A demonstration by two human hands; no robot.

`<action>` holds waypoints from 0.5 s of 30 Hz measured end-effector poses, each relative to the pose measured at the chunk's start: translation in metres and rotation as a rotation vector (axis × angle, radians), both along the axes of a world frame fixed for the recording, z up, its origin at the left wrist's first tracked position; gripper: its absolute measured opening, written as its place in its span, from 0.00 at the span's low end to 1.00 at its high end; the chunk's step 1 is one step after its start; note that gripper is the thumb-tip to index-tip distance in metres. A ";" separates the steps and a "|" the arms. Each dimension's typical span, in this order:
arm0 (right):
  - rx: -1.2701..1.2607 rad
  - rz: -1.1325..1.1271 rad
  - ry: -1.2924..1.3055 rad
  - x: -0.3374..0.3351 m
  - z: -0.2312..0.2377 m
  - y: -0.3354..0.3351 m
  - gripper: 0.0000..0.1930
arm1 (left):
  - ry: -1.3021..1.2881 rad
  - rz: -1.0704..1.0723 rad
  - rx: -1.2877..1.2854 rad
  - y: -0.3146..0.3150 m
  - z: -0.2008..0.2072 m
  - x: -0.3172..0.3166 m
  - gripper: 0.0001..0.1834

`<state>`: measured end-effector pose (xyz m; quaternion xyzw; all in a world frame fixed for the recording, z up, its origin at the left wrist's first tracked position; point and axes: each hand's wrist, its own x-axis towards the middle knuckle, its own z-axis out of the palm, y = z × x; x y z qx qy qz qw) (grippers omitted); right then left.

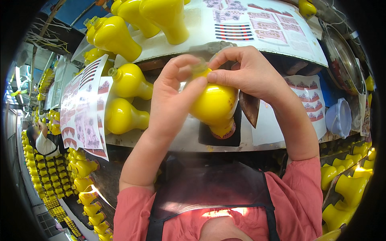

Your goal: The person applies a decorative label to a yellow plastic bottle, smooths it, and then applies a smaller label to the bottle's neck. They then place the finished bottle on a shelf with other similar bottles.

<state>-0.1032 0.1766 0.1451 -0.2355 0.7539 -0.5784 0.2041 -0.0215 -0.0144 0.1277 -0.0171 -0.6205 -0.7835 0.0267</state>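
A glossy yellow vase [213, 106] stands in front of me on a black pad [205, 138], with a reddish patterned band round its foot. My left hand [177, 84] is curled at the narrow neck, its thumb against the near side and its fingertips smeared by motion. From the other side my right hand [245, 72] closes its thumb and forefinger on the neck. Whether a thin decal lies under the fingers I cannot make out. Just right of the vase, below my right wrist, is a dark brown pointed blade-like piece [250, 110].
Printed decal sheets [86, 116] lie at the left, another sheet [309, 100] at the right, more on the white board [297, 48] behind. Yellow vases [128, 80] lie on their sides at the left; others [169, 18] stand behind. A pale bucket [338, 116] is at the right.
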 end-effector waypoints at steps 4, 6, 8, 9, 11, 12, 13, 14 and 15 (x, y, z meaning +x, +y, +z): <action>0.059 0.020 0.006 -0.001 0.002 0.002 0.15 | 0.025 0.023 -0.053 0.002 -0.002 0.000 0.20; 0.053 0.030 0.014 -0.002 0.002 0.003 0.14 | 0.025 0.018 -0.055 0.002 -0.002 0.001 0.20; 0.017 0.036 -0.005 -0.003 0.001 0.005 0.13 | 0.025 -0.003 -0.044 0.000 0.000 0.001 0.20; -0.016 0.038 -0.028 -0.004 0.000 0.005 0.13 | 0.016 -0.012 -0.041 -0.001 0.000 0.001 0.21; -0.067 0.040 -0.072 -0.005 -0.003 0.006 0.12 | -0.001 -0.045 0.036 -0.002 0.001 0.003 0.21; -0.085 0.040 -0.094 -0.005 -0.004 0.006 0.12 | 0.004 -0.062 0.082 -0.003 0.001 0.003 0.22; -0.103 0.040 -0.116 -0.006 -0.005 0.007 0.11 | -0.001 -0.059 0.059 -0.002 0.000 0.003 0.22; -0.109 0.044 -0.121 -0.005 -0.006 0.007 0.11 | 0.011 -0.058 0.045 -0.002 0.000 0.003 0.22; -0.116 0.047 -0.125 -0.005 -0.007 0.007 0.11 | 0.018 -0.056 0.029 -0.001 -0.001 0.003 0.22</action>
